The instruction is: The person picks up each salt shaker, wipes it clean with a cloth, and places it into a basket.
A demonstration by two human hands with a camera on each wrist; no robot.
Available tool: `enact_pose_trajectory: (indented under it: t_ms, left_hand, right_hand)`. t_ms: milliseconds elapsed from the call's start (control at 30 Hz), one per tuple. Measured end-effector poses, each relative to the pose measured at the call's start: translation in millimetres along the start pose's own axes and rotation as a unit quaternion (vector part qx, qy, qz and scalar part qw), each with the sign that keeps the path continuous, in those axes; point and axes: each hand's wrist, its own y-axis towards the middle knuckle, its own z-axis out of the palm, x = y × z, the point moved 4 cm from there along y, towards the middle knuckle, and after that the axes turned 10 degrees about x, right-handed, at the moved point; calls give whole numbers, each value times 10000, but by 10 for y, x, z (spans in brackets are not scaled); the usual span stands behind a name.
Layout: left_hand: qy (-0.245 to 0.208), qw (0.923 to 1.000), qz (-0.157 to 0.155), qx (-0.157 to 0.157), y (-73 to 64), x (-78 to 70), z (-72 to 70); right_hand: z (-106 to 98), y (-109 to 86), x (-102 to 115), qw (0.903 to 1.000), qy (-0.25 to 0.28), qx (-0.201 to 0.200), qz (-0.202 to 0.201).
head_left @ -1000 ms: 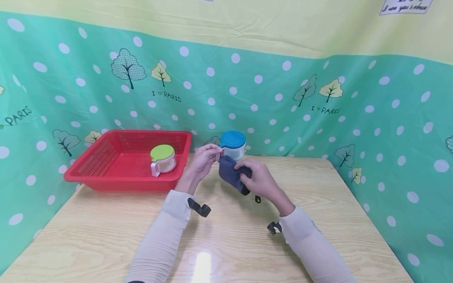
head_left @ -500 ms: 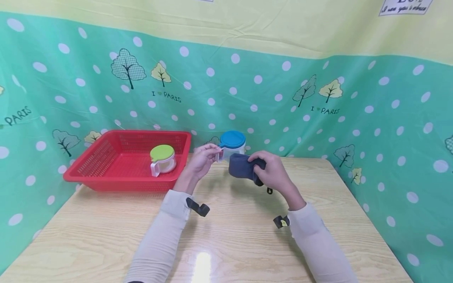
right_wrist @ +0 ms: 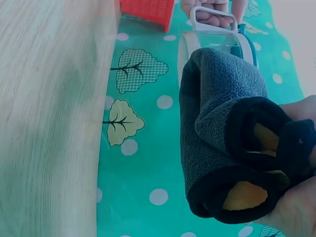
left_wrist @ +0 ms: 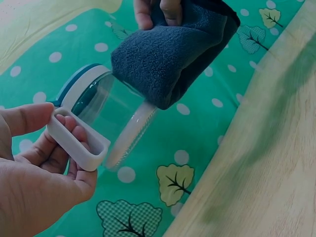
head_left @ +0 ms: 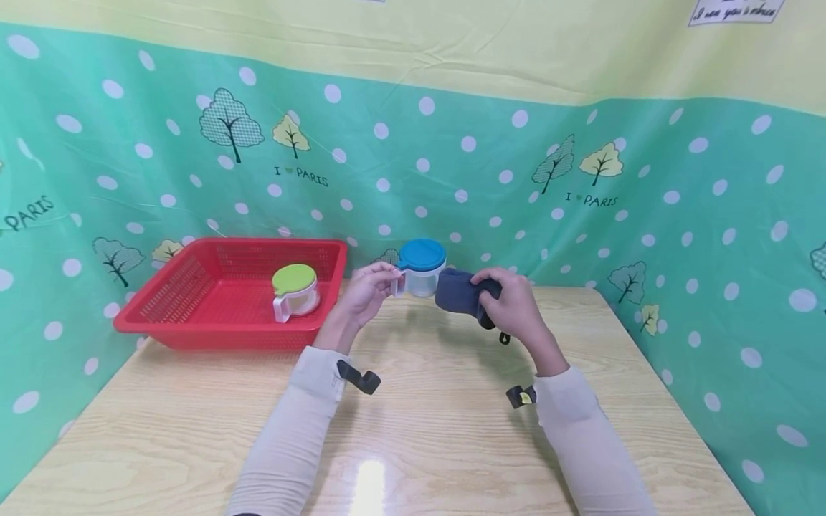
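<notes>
A clear jar (head_left: 422, 281) with a blue lid (head_left: 422, 254) and white handle is held up near the back of the table. My left hand (head_left: 369, 294) grips its white handle (left_wrist: 79, 138), thumb on top and fingers through the loop in the left wrist view. In my right hand (head_left: 513, 301) is a folded dark blue cloth (head_left: 457, 292) with black edging, pinched between thumb and fingers. The cloth (left_wrist: 163, 54) overlaps the jar's side in the left wrist view. A black loop (head_left: 505, 338) hangs from the cloth.
A red plastic basket (head_left: 219, 340) stands at the back left. Inside it sits another clear jar (head_left: 303, 301) with a green lid (head_left: 294, 279) and white handle. A dotted green and yellow curtain (head_left: 413, 165) rises behind the wooden table (head_left: 445, 437).
My right hand has moved rightward with the cloth, which has drawn from in front of the jar to its right side. The left hand and jar have barely moved.
</notes>
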Motion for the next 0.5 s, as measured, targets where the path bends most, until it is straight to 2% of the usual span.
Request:
enact_pose_trajectory:
  t_ms: [300, 500]
  left_hand:
    - [29, 9997, -69, 236, -11, -7, 15]
    - [26, 9984, -209, 519, -8, 13, 36]
  right_hand:
    - [-5, 3, -63, 9988, -176, -254, 372]
    - [17, 3, -124, 9979, -145, -391, 491]
